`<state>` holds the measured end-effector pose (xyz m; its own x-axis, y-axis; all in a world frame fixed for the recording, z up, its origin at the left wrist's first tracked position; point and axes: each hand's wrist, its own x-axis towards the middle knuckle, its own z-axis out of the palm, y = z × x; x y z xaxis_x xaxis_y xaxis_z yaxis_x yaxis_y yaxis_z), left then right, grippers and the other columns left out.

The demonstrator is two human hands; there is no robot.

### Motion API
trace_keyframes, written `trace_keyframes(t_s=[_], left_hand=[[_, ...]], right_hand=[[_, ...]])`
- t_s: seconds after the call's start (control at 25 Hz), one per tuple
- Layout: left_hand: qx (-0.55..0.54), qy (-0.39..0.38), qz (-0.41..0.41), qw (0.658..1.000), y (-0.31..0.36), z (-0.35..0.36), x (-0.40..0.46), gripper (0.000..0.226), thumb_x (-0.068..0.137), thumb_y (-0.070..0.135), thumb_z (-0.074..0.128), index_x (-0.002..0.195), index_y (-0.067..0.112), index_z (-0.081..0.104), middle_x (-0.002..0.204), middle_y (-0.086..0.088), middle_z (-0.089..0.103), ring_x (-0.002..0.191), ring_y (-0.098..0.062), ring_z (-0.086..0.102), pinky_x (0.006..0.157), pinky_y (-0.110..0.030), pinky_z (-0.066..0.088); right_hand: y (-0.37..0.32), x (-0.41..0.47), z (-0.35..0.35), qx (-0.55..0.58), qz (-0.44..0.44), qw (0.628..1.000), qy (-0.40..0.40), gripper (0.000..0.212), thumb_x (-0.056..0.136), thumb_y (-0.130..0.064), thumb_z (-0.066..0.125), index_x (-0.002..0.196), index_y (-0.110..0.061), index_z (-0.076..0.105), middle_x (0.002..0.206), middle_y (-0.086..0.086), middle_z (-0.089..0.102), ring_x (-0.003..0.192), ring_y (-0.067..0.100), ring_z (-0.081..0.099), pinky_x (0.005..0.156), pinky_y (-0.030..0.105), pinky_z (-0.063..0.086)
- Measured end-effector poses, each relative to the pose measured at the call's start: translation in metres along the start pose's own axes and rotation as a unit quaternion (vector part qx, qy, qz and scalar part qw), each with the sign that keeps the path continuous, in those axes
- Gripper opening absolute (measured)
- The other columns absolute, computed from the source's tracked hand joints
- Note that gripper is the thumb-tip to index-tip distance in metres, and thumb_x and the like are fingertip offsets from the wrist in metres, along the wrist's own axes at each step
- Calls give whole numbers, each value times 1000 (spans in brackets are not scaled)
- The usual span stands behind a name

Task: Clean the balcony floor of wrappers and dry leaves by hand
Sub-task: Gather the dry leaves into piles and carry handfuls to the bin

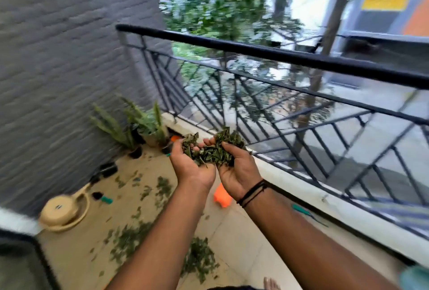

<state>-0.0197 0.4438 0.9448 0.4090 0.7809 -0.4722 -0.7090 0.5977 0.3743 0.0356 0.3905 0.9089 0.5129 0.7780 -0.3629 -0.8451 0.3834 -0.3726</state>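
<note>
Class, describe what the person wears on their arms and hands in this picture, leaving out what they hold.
Both forearms are bare, with no sleeves or gloves in view. The right hand has thin black cords wound round its wrist, several strands crossing. The left hand has no band or ring that shows.

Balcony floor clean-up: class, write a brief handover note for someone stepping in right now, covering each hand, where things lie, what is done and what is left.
Left hand and right hand: palms up, side by side, fingers curled round a heap of dry leaves, held above the floor near the railing.
Done: one double handful gathered.
Left: drop this load; pick up the leaf patches on the floor, the orange wrapper and the small green item.
</note>
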Motion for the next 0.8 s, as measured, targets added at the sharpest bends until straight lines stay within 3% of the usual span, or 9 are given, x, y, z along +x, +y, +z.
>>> trace_keyframes(t_s=[0.08, 0.16, 0.24, 0.32, 0.44, 0.52, 0.6, 0.8], left_hand=[[38, -24, -80, 996, -25, 6, 0, 48, 94, 23, 47, 47, 14, 48, 55, -1, 41, 49, -18, 49, 69, -31, 50], [68, -43, -163, 983, -58, 5, -8, 47, 94, 24, 47, 48, 14, 47, 53, -1, 42, 50, -19, 50, 67, -32, 53], [94, -50, -229, 968, -92, -3, -22, 49, 95, 25, 47, 47, 14, 48, 52, -2, 42, 53, -21, 50, 64, -34, 55], [128, -54, -309, 941, -128, -14, -51, 48, 96, 25, 49, 50, 14, 49, 54, -1, 42, 53, -20, 50, 65, -34, 54], [194, -98, -403, 889, -172, -32, -112, 39, 94, 26, 51, 57, 14, 50, 56, -1, 43, 55, -19, 50, 72, -36, 52], [231, -138, -451, 851, -197, -39, -155, 38, 91, 25, 54, 54, 14, 53, 56, -2, 44, 59, -21, 49, 80, -38, 51], [266, -178, -488, 812, -219, -45, -197, 31, 86, 23, 55, 56, 14, 53, 56, -1, 44, 60, -20, 48, 84, -37, 48], [339, -251, -572, 704, -276, -82, -323, 32, 95, 25, 47, 65, 16, 50, 50, 1, 44, 51, -18, 50, 69, -33, 51]], right_hand=[[-19, -11, -16, 23, -66, 997, 40, 36, 83, 0, 59, 116, 13, 60, 120, 35, 60, 120, 46, 60, 110, 52, 45], [-37, -33, -38, 38, -134, 986, 89, 20, 94, 1, 50, 108, 9, 62, 107, 28, 67, 103, 37, 67, 98, 44, 55], [-50, -63, -62, 56, -192, 971, 129, 19, 96, 2, 46, 105, 7, 63, 98, 23, 68, 95, 32, 69, 92, 41, 58], [-60, -104, -91, 80, -268, 942, 184, 21, 96, 4, 48, 108, 9, 63, 100, 25, 67, 98, 34, 69, 93, 42, 58], [-72, -180, -122, 130, -372, 890, 229, 20, 97, 6, 46, 107, 9, 62, 93, 24, 70, 86, 31, 73, 73, 36, 62], [-76, -230, -139, 158, -435, 853, 241, 20, 97, 7, 45, 106, 9, 62, 90, 23, 70, 81, 29, 74, 68, 33, 61], [-79, -274, -154, 179, -482, 821, 249, 21, 97, 6, 45, 110, 9, 62, 93, 22, 70, 84, 29, 73, 70, 33, 61], [-84, -393, -213, 245, -594, 711, 284, 36, 94, 5, 51, 129, 14, 56, 127, 33, 61, 116, 40, 63, 92, 40, 59]])
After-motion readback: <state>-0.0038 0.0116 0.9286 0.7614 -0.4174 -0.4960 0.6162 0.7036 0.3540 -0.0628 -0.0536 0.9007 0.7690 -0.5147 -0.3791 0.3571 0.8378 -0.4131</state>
